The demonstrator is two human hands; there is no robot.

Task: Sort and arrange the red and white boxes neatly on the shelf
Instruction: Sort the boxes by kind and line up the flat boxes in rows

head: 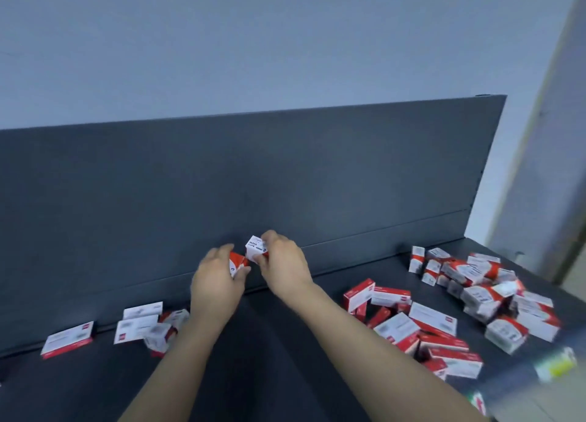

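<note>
Against our dark shelf's back panel [222, 180], our left hand [218, 279] and right hand [285, 263] each grip one small paper-clip box: left box [236, 263], right box [255, 247].

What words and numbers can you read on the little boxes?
"PAPER CLIPS" and "3": on the white face of the small box in the right hand.
"3": on the red and white box in the left hand.
Pile of boxes on the right: print too blurred to read.
Boxes on the left: print too blurred to read.
</note>
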